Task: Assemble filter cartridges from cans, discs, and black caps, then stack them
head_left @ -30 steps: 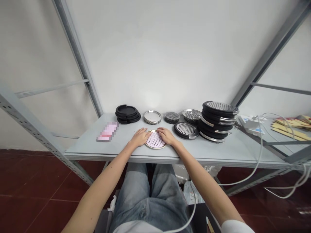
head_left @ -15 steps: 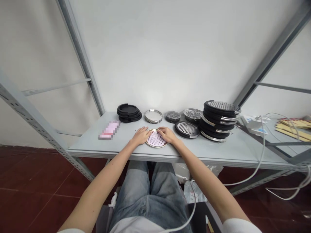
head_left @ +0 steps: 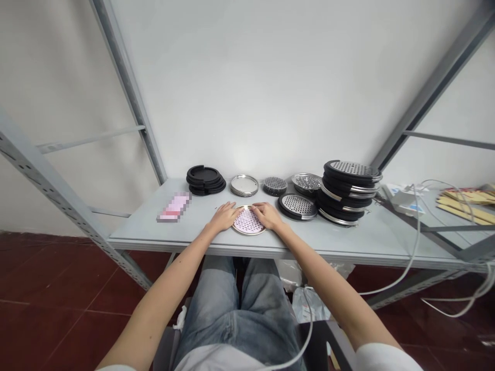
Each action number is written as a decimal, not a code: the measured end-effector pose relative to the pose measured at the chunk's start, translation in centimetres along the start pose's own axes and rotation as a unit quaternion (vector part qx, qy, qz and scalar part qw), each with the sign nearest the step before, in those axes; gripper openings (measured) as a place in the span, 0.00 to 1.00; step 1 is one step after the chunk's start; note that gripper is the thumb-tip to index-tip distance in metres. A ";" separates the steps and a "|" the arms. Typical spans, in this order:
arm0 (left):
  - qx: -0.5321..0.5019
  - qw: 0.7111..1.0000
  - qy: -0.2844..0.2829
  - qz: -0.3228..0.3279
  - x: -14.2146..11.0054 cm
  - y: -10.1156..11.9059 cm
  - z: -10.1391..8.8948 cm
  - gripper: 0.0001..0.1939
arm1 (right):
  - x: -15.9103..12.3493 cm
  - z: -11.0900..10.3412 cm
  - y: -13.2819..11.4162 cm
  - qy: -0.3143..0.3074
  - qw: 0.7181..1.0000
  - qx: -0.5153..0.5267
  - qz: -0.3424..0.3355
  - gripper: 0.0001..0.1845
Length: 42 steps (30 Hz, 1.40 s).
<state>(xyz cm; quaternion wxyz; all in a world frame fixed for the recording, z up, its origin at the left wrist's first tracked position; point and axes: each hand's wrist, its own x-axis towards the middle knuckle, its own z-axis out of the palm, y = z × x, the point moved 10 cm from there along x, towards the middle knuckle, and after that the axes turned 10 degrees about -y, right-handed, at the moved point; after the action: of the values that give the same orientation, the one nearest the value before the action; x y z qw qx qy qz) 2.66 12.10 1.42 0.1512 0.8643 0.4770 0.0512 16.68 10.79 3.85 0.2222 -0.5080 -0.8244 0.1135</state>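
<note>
A round, gold-rimmed metal dish (head_left: 249,234) lies flat near the table's front edge. Inside its rim sits a pinkish disc (head_left: 248,221) with rows of small dark slots, like a grater plate. My left hand (head_left: 223,216) grips the dish's left side, its thumb on the disc. On the opposite side my right hand (head_left: 267,215) holds the rim, with its thumb pressing the disc too. The undersides of the fingers are hidden. Just behind stand a stack of plain metal dishes (head_left: 244,184) and a stack of perforated discs (head_left: 275,185).
Black rings (head_left: 204,178) are piled at the back left, near a blurred pink rectangle (head_left: 175,207). To the right are a perforated disc in a black ring (head_left: 297,206), a metal bowl (head_left: 307,182) and a tall stack of ringed discs (head_left: 348,193). A white cable (head_left: 412,263) hangs over the front edge.
The camera view has shifted slightly. Both hands stay on the dish, with no clear movement of the dish or disc.
</note>
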 end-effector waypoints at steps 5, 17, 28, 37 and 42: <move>0.005 1.000 0.005 0.002 -0.1 0.0 0.0 0.27 | 0.1 0.3 0.7 -0.001 1.000 0.024 0.006 0.26; 0.009 1.000 -0.004 0.018 0.0 0.1 0.4 0.27 | 0.8 0.9 2.0 -0.012 0.998 0.057 0.012 0.28; -0.007 1.000 0.003 0.025 0.2 -0.1 0.5 0.27 | 0.9 1.3 2.0 -0.031 0.999 0.024 0.026 0.25; -0.031 0.999 0.023 0.023 -0.1 -0.1 0.1 0.26 | 0.4 0.6 2.3 0.005 0.998 0.034 0.046 0.26; -0.057 0.996 0.071 0.020 -0.5 0.0 -0.9 0.28 | 0.0 -0.3 3.8 0.053 0.983 0.161 0.076 0.33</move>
<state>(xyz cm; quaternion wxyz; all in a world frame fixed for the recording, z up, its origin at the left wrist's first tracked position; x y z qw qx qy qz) 2.18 11.86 2.27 0.1651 0.8579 0.4652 0.1425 19.84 12.54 2.55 0.3350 -0.5318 -0.7417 0.2342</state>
